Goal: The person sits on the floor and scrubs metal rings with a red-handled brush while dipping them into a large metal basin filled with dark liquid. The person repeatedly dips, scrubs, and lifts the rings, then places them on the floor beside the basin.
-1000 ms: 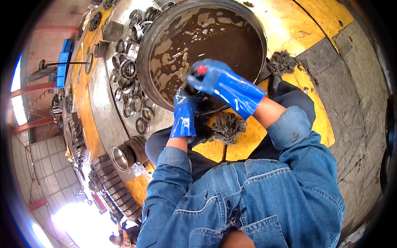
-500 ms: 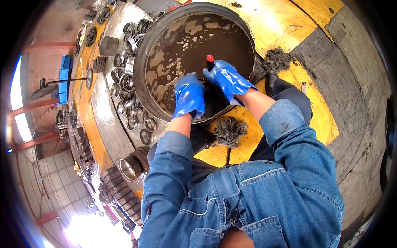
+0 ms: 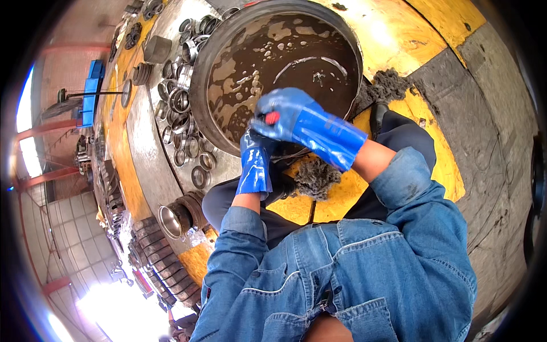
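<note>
We stand in a workshop with a floor of worn grey concrete crossed by broad yellow-painted bands. Far to our left a corrugated wall rises behind red steel beams, and a blue machine stands against it. Daylight pours through an opening at the left edge and pools as hard glare on the near left floor. Rows of metal rings lie along the ground to the left.
</note>
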`<state>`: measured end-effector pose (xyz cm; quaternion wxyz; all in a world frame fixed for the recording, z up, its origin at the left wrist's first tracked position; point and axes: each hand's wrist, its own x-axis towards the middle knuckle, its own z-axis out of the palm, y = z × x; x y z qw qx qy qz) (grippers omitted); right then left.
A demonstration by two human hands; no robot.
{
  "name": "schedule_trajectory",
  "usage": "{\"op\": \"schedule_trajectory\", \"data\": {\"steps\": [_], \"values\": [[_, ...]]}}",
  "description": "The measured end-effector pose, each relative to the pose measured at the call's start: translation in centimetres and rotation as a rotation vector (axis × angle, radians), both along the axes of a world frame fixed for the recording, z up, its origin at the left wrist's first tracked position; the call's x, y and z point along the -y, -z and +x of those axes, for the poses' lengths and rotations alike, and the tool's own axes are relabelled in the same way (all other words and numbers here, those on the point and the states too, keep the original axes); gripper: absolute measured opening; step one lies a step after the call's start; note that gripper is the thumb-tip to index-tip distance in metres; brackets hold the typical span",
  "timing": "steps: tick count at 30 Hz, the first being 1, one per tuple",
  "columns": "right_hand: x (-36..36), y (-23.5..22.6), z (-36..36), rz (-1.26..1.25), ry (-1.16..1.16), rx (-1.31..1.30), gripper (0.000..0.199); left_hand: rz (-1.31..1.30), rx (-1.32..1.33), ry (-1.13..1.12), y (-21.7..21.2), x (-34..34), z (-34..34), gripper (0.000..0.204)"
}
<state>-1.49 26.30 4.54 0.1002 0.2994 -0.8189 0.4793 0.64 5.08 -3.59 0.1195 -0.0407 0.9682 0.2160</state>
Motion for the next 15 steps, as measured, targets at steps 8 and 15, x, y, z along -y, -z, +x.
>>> {"op": "schedule_trajectory", "data": {"steps": [8,15], "values": [[-3.7,6.8,-3.3,0.088,0.353,0.513,0.030,-0.016,0.107,-0.142,-3.8,-2.6,0.0,0.065],[0.2,0.9,-0.1,0.038,0.008,0.113,0.026,0.224,-0.033,-0.052,-1.7,-1.2,0.1,0.060]]}}
